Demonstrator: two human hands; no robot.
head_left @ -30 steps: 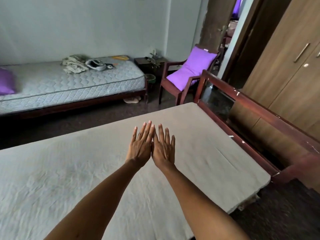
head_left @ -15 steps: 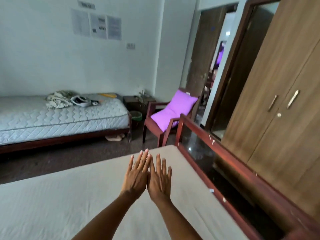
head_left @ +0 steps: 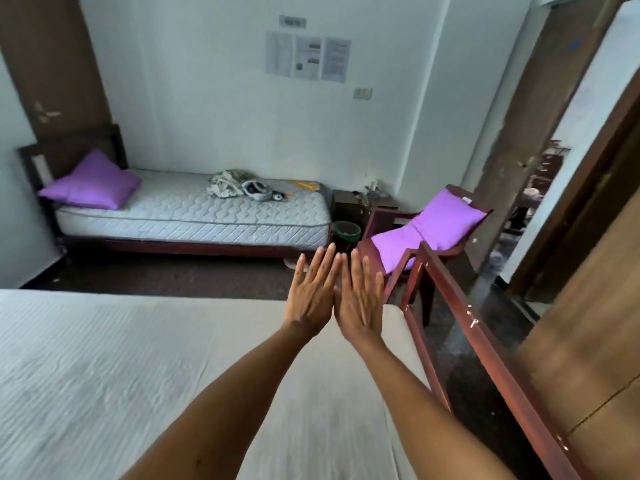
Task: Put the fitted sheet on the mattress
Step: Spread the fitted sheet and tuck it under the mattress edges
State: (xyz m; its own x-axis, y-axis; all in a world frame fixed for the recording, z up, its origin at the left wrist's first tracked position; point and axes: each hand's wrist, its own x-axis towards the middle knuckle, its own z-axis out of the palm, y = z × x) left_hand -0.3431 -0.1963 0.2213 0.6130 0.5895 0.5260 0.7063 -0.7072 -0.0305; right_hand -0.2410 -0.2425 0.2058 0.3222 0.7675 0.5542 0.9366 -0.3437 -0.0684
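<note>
Open mattress (head_left: 104, 375) top leftward — wooden bed rail (head_left: 502, 358) and wardrobe (head_left: 595, 323) close on the right

Off-white mattress (head_left: 121, 368), purple pillow (head_left: 91, 185)

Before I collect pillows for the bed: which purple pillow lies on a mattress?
The left pillow, on the far bed; the other pillows sit in the chair.

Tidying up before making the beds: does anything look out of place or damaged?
A crumpled cloth and a few small items lie heaped on the far bare mattress. The red-brown bed frame beside the near mattress shows pale chips along its top rail.
</note>
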